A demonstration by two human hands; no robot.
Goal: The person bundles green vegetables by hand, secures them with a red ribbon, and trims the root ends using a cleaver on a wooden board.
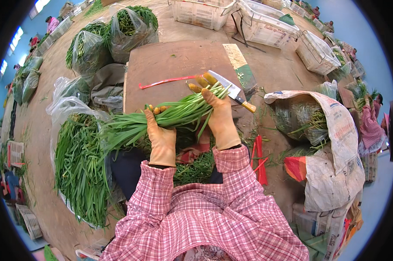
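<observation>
A bundle of green garlic chives (180, 112) lies across both my gloved hands, its pale cut ends to the right and its leaves trailing left. My left hand (160, 137) grips the leafy middle, thumb on top and fingertips showing behind. Near the pale ends, my right hand (221, 114) holds the stems with the thumb across them and some fingers extended. Just beyond that hand, a knife (227, 85) with a wood-and-black handle lies on the brown board (170, 62). A red strap (167, 81) also lies on the board, its right end by my right fingers.
On my left stands a plastic bag heaped with chives (82, 163). Filled clear bags (131, 36) stand beyond the board's left side. White plastic crates (268, 29) sit at the back right. A white woven sack (333, 176) and red straps (261, 163) lie to the right. Other people work farther off.
</observation>
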